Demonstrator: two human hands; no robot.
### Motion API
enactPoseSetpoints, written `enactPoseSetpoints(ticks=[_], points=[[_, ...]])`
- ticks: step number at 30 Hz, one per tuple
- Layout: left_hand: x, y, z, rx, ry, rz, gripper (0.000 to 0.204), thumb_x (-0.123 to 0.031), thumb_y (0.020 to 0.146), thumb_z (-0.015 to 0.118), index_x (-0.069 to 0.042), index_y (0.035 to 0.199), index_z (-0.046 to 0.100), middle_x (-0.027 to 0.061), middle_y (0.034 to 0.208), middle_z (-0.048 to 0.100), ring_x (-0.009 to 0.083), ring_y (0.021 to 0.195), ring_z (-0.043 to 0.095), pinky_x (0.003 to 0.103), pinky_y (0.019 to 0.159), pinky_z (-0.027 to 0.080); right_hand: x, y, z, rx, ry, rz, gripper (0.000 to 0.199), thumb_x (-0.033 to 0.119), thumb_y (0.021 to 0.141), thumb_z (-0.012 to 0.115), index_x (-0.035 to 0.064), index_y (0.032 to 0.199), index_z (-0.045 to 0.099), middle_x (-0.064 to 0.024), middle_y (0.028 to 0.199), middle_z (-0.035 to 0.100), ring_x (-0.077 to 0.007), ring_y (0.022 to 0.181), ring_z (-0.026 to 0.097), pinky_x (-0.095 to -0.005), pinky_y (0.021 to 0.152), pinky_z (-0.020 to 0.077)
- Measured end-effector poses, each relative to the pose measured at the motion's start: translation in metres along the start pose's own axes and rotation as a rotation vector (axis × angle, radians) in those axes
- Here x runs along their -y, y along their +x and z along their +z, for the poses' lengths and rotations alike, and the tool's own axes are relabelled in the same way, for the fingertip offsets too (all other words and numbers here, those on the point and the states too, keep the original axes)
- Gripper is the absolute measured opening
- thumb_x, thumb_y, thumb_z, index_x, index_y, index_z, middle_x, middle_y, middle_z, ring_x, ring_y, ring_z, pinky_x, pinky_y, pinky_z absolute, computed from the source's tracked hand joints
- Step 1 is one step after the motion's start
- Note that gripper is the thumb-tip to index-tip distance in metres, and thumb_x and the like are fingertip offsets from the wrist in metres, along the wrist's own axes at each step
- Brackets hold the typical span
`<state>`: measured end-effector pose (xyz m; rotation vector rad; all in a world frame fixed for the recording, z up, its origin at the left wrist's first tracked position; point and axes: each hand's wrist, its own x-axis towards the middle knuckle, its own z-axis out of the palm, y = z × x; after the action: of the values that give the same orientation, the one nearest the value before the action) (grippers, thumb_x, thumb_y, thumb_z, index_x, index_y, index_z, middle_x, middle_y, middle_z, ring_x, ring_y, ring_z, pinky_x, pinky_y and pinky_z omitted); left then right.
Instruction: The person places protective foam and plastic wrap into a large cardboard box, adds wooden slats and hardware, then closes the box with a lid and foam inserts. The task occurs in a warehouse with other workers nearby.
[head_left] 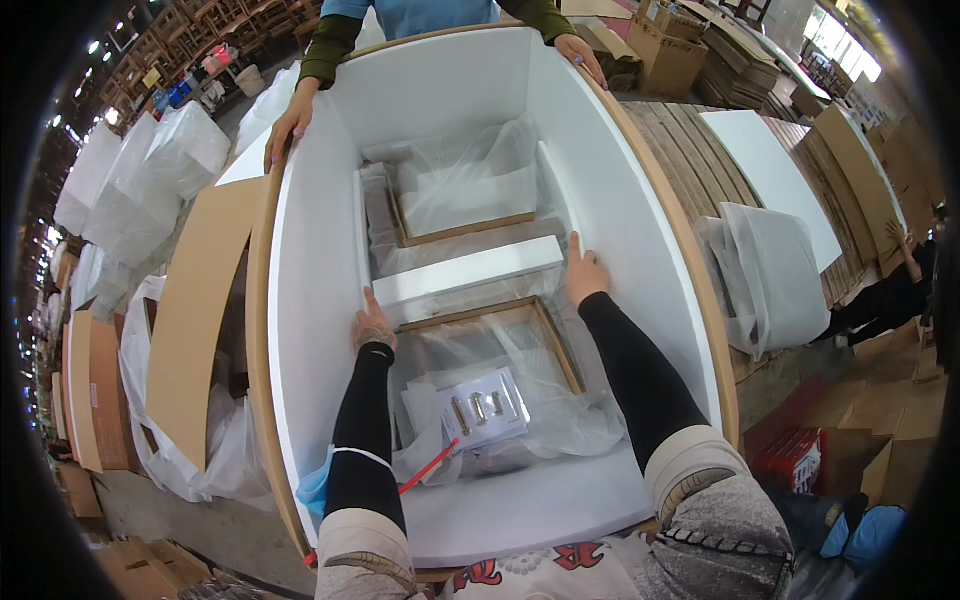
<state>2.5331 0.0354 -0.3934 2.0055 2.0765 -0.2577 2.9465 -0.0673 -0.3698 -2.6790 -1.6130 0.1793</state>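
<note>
Pressing flat on white foam bar (468,277), left hand (373,328) and right hand (584,275), no closed grip.

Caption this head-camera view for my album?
Both hands, left and right, press a white foam bar into a foam-lined carton.
</note>
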Motion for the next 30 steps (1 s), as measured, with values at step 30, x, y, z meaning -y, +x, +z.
enactPoseSetpoints(ticks=[30], points=[[0.002,0.058,-0.013,-0.077,-0.231,0.228,0.117,-0.059,0.083,0.067,0.013,0.156,0.010,0.0326,0.164,0.011,0.0431,0.155,0.010,0.045,0.127,0.014,0.004,0.063,0.045,-0.209,0.049,-0.294,0.064,0.007,0.094,0.046,-0.0035,0.155,0.028,-0.0358,0.156,0.030,-0.0463,0.148,0.029,-0.0524,0.121,0.0261]])
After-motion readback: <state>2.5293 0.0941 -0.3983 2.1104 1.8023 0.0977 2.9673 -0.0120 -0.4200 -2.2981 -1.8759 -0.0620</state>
